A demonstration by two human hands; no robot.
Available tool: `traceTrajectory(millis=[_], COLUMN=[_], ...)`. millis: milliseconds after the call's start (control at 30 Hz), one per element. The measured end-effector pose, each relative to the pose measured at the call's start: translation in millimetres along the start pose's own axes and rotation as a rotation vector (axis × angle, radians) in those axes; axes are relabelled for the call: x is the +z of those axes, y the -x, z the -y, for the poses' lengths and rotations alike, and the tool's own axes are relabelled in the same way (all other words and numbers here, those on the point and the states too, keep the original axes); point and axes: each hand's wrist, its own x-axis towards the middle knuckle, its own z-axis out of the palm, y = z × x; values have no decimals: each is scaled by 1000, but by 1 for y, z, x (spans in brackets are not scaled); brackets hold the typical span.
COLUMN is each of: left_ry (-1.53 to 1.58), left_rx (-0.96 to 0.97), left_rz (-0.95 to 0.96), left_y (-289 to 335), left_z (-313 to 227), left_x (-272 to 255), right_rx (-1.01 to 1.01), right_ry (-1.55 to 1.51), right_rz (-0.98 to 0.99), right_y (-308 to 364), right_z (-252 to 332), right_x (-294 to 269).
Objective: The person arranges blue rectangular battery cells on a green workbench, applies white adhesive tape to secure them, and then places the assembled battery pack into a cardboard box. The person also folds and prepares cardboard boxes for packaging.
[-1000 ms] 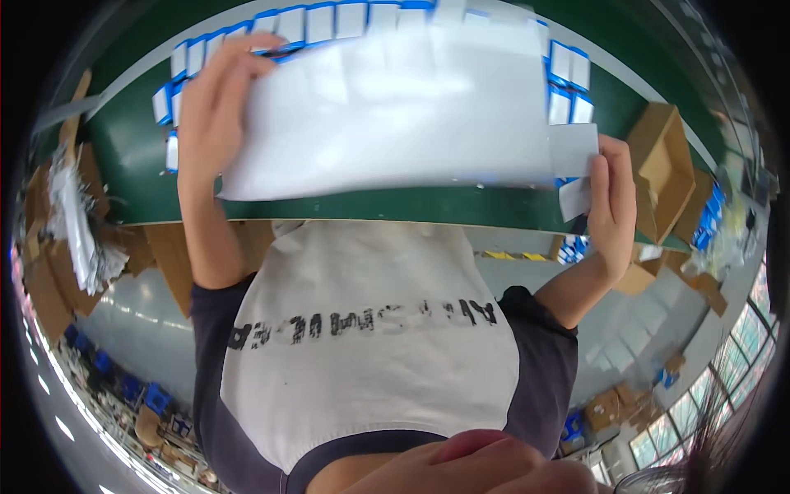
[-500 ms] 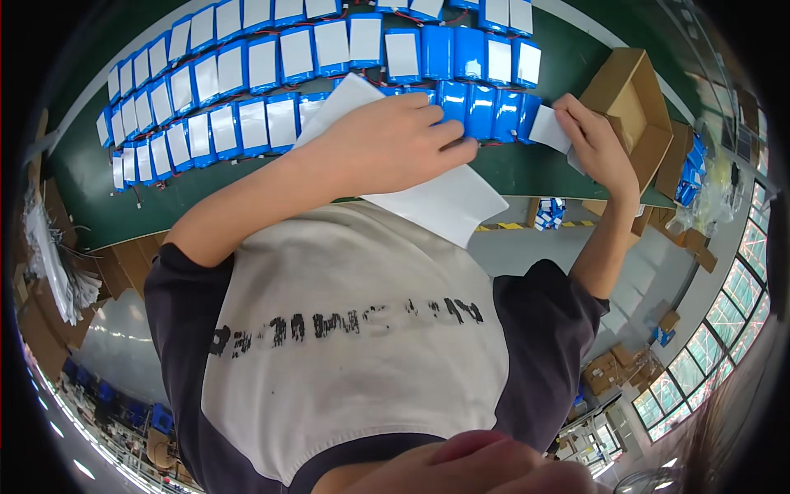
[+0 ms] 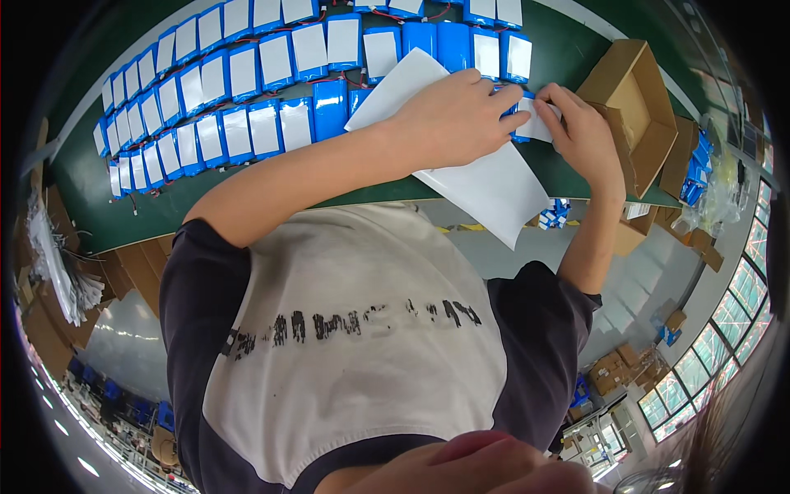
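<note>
Several blue battery packs (image 3: 330, 111) lie in curved rows on the green table, many topped with a white rectangle. My left hand (image 3: 457, 119) is over the right end of the nearest row. A large white sheet (image 3: 490, 193) is held under its palm, hiding some packs, and its fingertips reach toward the last pack. My right hand (image 3: 588, 144) pinches a small white label (image 3: 538, 123) between thumb and fingers. That label's left edge lies over the end pack (image 3: 521, 105); whether it touches the pack cannot be seen.
An open cardboard box (image 3: 650, 115) stands on the table at the right. Beyond it are more blue packs (image 3: 699, 169) and clear plastic bags (image 3: 724, 193). Thin red wires run between the rows. Cardboard (image 3: 140, 276) leans below the table's left edge.
My left hand has moved right along the near row, carrying the white sheet and uncovering a bare blue pack. My right hand has shifted slightly left, bringing the label over the end pack.
</note>
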Motion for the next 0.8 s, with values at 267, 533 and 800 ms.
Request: traceTrajectory(millis=[267,533,800], left_ry=[-66,30,175], left_rx=[38,12,-108], left_rz=[-22,-24,30], left_y=[-1,33,66], left_z=[-4,-11,1], left_x=[1,-53,-65], right_rx=[5,-160,-67], right_ry=[-12,-188,-222], right_rz=[-264,-107,-59], right_y=[11,-4,-8], right_z=[7,34,36], right_x=[-22,-18,-10])
